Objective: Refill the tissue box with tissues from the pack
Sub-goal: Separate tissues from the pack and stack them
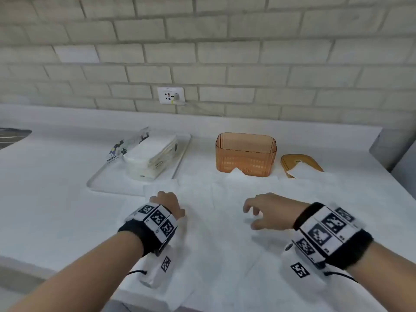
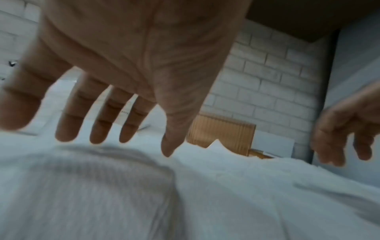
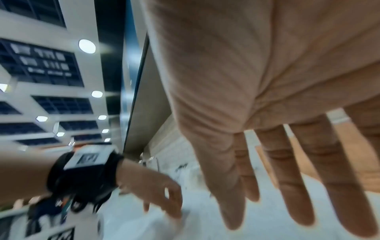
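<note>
Left hand (image 1: pixel 170 204): grip spread wide, fingers straight in the left wrist view, hovering just above unfolded tissues (image 1: pixel 225 221) that lie flat on the table (image 1: pixel 56 176) in the lower centre of the head view. It holds nothing; contact with the paper cannot be confirmed.

Right hand (image 1: pixel 267 210): grip loosely spread, fingers slightly bent, nothing between them, likewise low over the same sheets. Whether the fingertips touch cannot be told.

Tissue box (image 1: pixel 245 154): the orange ribbed translucent body stands open-topped at centre right of the head view. It looks nearly empty, with a white tissue corner showing at its lower front edge. Its lid (image 1: pixel 300 162), with a slot, lies flat on the table just right of the box, a tissue partly over it.

Pack of tissues (image 1: pixel 150 156): lies opened on a clear tray (image 1: pixel 105 183), upper left of the hands, and is largely full.

Assessment: box opened, lid removed, pack opened, some sheets laid out. Outstanding: gathering or folding the sheets, loading them into the box, refitting the lid. Task judged at an early to middle stage.
</note>
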Demonstrator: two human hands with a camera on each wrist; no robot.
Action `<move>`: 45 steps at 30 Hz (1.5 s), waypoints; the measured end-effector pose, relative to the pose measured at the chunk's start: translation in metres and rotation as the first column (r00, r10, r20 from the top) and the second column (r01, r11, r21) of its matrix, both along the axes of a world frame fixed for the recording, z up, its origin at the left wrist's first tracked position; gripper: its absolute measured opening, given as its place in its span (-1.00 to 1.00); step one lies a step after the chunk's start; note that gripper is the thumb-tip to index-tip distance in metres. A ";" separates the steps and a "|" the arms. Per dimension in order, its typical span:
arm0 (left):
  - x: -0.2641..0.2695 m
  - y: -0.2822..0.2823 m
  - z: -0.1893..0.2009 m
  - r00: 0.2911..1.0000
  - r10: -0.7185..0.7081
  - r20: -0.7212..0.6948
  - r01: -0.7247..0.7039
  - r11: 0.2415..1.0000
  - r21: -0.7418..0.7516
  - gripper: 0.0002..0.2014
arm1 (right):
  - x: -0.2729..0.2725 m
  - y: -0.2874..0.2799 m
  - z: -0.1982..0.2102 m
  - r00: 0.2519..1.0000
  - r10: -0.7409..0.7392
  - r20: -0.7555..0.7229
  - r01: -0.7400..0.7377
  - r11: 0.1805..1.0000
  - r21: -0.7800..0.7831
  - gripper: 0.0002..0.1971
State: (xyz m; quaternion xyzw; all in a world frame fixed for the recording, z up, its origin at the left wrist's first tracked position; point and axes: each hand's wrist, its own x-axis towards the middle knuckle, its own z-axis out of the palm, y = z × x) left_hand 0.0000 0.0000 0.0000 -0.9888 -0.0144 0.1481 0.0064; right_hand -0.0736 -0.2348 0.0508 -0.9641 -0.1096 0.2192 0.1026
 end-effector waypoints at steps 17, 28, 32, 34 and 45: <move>-0.031 -0.005 -0.024 0.992 0.071 0.107 -0.062 0.994 -0.086 -0.70 | 0.018 0.064 -0.048 0.920 0.391 -0.001 -0.368 0.866 -0.340 -0.40; -0.030 0.012 -0.012 0.987 0.042 0.155 -0.024 0.993 -0.117 -0.72 | 0.019 0.058 -0.032 0.949 0.315 -0.009 -0.308 0.922 -0.236 -0.73; -0.025 0.042 0.015 0.890 0.243 0.386 -0.065 0.905 -0.421 -0.93 | 0.038 0.049 0.013 0.970 0.221 0.098 -0.213 0.973 -0.093 -0.57; -0.020 0.065 0.028 0.806 0.402 0.434 -0.069 0.793 -0.606 -0.92 | 0.053 0.051 0.028 0.982 0.134 0.134 -0.133 0.991 -0.013 -0.46; -0.045 0.137 0.016 0.717 0.583 -0.382 -0.317 -0.215 -0.924 -0.76 | 0.127 0.141 -0.014 0.985 0.164 0.049 -0.149 0.963 -0.226 -0.60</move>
